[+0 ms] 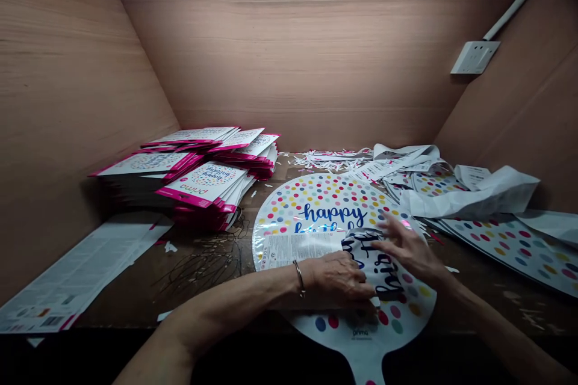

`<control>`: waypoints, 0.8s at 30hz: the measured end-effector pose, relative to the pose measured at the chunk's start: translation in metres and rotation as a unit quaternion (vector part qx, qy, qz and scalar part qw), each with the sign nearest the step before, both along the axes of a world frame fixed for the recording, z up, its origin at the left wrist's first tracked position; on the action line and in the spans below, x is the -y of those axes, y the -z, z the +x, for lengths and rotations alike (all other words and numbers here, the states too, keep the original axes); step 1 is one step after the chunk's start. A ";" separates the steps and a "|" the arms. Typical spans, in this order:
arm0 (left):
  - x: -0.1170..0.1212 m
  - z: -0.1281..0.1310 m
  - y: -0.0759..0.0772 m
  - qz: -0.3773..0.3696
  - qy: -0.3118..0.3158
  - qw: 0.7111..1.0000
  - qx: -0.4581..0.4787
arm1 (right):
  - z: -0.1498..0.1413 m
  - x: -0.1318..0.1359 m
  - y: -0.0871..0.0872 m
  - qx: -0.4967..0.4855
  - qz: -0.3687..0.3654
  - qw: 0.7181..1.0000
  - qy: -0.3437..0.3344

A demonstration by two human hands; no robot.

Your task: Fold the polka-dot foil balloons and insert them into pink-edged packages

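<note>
A flat round foil balloon with coloured dots and blue "happy" lettering lies at the table's front edge, its tail hanging toward me. On top of it are a printed card with small text and a partly folded second foil balloon, its lettering turned sideways. My left hand, with a bracelet at the wrist, presses down over the card and the folded balloon, fingers bent onto the foil. At the folded balloon's right edge, my right hand has its fingers spread and slightly blurred.
Stacked pink-edged card packets stand at the back left. Printed card sheets lie at the front left. More flat balloons and white paper strips fill the right. Paper scraps lie along the back; wooden panels enclose three sides.
</note>
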State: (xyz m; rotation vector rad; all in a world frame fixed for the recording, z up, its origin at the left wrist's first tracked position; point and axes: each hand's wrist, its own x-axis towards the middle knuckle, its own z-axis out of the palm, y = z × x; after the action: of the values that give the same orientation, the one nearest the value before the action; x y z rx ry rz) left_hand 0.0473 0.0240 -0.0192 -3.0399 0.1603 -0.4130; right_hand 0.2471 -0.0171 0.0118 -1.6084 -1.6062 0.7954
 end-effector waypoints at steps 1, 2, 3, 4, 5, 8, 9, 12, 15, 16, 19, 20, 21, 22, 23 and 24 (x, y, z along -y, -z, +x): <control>0.000 -0.002 0.001 -0.001 0.010 1.000 0.008 | 0.006 0.001 -0.004 0.071 0.101 0.992 -0.035; 0.000 -0.003 0.001 0.000 0.019 1.000 0.013 | 0.011 0.003 -0.006 0.142 0.187 0.967 -0.097; 0.000 -0.002 0.000 0.003 0.030 0.999 0.015 | 0.014 0.005 -0.007 0.202 0.241 0.932 -0.179; 0.000 0.000 -0.002 0.008 0.044 0.999 0.011 | 0.015 0.007 -0.005 0.248 0.265 0.891 -0.272; 0.000 0.003 -0.005 0.013 0.061 0.998 0.006 | 0.014 0.009 -0.002 0.282 0.268 0.853 -0.349; -0.002 0.012 -0.018 0.023 0.111 0.993 -0.010 | -0.001 0.015 0.014 0.318 0.246 0.817 -0.413; -0.004 0.012 -0.024 0.024 0.123 0.992 -0.011 | -0.008 0.017 0.019 0.314 0.245 0.828 -0.396; -0.016 -0.008 -0.035 0.016 0.067 0.998 0.009 | -0.024 0.022 0.027 0.295 0.246 0.865 -0.323; -0.030 -0.055 -0.033 -0.019 -0.229 0.970 0.080 | -0.031 0.025 0.031 0.309 0.246 0.877 -0.274; -0.033 -0.072 -0.028 -0.037 -0.335 0.938 0.086 | -0.031 0.026 0.032 0.313 0.249 0.877 -0.267; -0.035 -0.112 -0.011 -0.101 -0.463 0.881 0.004 | -0.032 0.026 0.032 0.316 0.240 0.875 -0.276; -0.034 -0.119 -0.005 -0.122 -0.456 0.881 -0.032 | -0.033 0.026 0.030 0.316 0.224 0.875 -0.289; -0.033 -0.123 -0.001 -0.140 -0.445 0.883 -0.057 | -0.035 0.024 0.027 0.312 0.207 0.875 -0.306; -0.032 -0.124 0.002 -0.155 -0.435 0.884 -0.071 | -0.039 0.022 0.023 0.304 0.192 0.875 -0.324; -0.031 -0.124 0.004 -0.168 -0.428 0.885 -0.075 | -0.044 0.019 0.020 0.294 0.180 0.874 -0.341; -0.031 -0.123 0.005 -0.180 -0.424 0.885 -0.075 | -0.049 0.015 0.017 0.282 0.172 0.874 -0.356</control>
State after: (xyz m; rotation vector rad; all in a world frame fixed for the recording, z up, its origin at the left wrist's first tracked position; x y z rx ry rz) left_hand -0.0757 0.0547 -0.0239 -3.0542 -1.3193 -0.1299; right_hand 0.1982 -0.0321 -0.0056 -1.0110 -2.6661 0.3299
